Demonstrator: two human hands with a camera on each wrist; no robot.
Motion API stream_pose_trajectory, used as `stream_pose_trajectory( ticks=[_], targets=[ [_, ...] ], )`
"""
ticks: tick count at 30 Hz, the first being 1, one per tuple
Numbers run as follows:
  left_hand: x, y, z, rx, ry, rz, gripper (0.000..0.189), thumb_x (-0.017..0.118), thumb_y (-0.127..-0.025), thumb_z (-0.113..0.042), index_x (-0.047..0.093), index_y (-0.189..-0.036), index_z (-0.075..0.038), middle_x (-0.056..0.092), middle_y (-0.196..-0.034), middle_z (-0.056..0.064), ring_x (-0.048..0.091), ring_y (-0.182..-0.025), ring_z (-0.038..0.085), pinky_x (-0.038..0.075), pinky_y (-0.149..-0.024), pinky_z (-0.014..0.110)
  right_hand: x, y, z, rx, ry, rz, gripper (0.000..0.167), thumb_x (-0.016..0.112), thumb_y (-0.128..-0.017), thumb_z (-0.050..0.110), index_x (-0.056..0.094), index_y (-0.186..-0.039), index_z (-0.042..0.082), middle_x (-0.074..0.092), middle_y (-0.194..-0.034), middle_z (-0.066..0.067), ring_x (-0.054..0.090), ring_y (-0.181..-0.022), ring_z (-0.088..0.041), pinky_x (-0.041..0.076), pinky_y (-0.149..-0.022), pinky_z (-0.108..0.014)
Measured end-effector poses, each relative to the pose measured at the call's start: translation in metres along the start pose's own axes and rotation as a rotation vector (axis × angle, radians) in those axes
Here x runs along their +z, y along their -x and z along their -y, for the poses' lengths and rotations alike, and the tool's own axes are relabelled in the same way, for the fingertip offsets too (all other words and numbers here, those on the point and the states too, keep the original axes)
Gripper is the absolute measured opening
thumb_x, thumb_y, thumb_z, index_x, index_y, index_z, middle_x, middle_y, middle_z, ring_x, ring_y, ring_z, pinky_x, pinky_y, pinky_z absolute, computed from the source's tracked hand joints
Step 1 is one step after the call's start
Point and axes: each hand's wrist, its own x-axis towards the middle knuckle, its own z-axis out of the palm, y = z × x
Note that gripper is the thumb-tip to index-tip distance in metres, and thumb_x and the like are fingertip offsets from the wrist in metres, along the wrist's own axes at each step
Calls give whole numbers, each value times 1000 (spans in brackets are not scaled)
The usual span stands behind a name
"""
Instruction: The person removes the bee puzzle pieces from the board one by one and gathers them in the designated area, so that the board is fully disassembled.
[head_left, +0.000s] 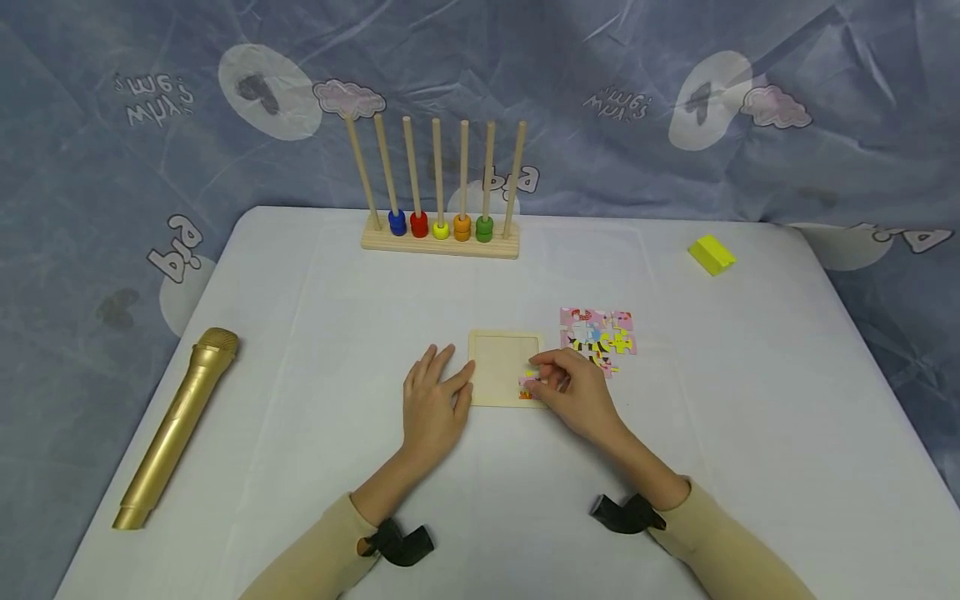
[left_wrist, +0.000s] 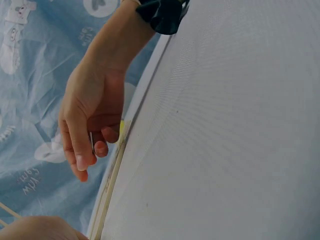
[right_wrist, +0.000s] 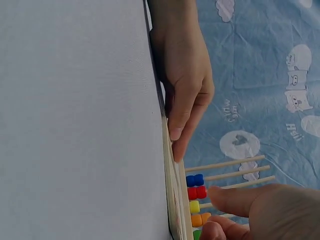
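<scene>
A square wooden puzzle tray [head_left: 495, 367] lies on the white table. My left hand [head_left: 433, 408] rests at its left edge, fingers spread and thumb on the rim. Over the tray's right side my right hand [head_left: 577, 392] is bent, thumb and forefinger around a small pink and yellow puzzle piece [head_left: 527, 385] at the lower right corner. The left wrist view shows a thin pale edge between the right hand's [left_wrist: 92, 125] fingers. Just beyond that hand lies a cluster of pink and yellow puzzle pieces [head_left: 596, 333], partly hidden by it.
A wooden peg rack [head_left: 442, 244] with coloured beads stands at the back of the table. A gold microphone [head_left: 176, 429] lies at the left. Toward the back right is a yellow block [head_left: 711, 254]. Patterned blue-grey cloth [head_left: 480, 50] hangs behind the table.
</scene>
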Motion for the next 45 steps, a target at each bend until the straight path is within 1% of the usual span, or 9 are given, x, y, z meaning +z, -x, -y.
stream_pose_trajectory(
  ticks=[6,12,16,24,28,32,37,41,45],
  targets=[
    [0,0,0,0,1,-1,28,67,-89,-12,73,-117,-10,56,-139,18,40,-139,39,29,-111,59,2,1,1,33,31,-6,30,82,-73,1,72,-101,3,60,-79,-5,51,-65,-10,40,-57,-18],
    [1,1,0,-4,-6,3,29,67,-89,-12,73,-117,-11,56,-139,17,40,-139,39,29,-111,58,2,2,-3,51,73,13,32,86,-70,3,72,-98,2,60,-78,-6,52,-64,-11,42,-57,-19],
    [1,0,1,-3,-6,6,29,67,-89,-12,72,-117,-10,56,-139,17,39,-139,39,29,-111,58,3,3,-4,40,106,28,31,87,-69,5,71,-97,2,59,-78,-6,52,-64,-12,43,-58,-20],
    [1,0,1,-3,-2,0,29,68,-89,-12,73,-117,-10,56,-139,18,39,-139,39,29,-111,59,3,2,-2,26,163,61,23,86,-72,9,69,-88,4,57,-77,-4,49,-64,-10,41,-58,-21],
    [2,1,1,1,-4,-4,28,68,-89,-12,73,-116,-11,56,-138,17,40,-139,39,29,-111,59,3,3,-1,25,181,64,24,85,-73,9,67,-88,3,55,-77,-4,47,-64,-10,40,-58,-21],
    [2,1,1,5,-3,-4,28,67,-89,-12,73,-116,-11,57,-138,17,40,-138,39,29,-111,59,5,5,1,23,177,49,26,85,-72,8,65,-88,3,55,-77,-5,48,-66,-12,41,-59,-21],
    [1,1,0,9,-5,-6,28,68,-88,-12,73,-116,-10,57,-138,18,40,-138,40,30,-110,60,7,7,3,24,150,41,26,83,-73,3,63,-90,4,59,-77,-5,51,-66,-12,43,-59,-22],
    [1,1,0,3,-5,-3,28,67,-88,-12,73,-116,-10,57,-138,18,40,-138,39,29,-111,59,7,7,5,36,119,41,23,79,-76,-2,62,-90,5,60,-76,-3,53,-68,-12,45,-61,-22],
    [1,1,0,-5,-5,3,29,67,-89,-12,73,-117,-11,56,-139,17,40,-139,39,29,-111,58,3,6,8,53,64,53,18,75,-81,-2,63,-91,7,62,-79,-3,56,-72,-13,48,-64,-21]
  ],
)
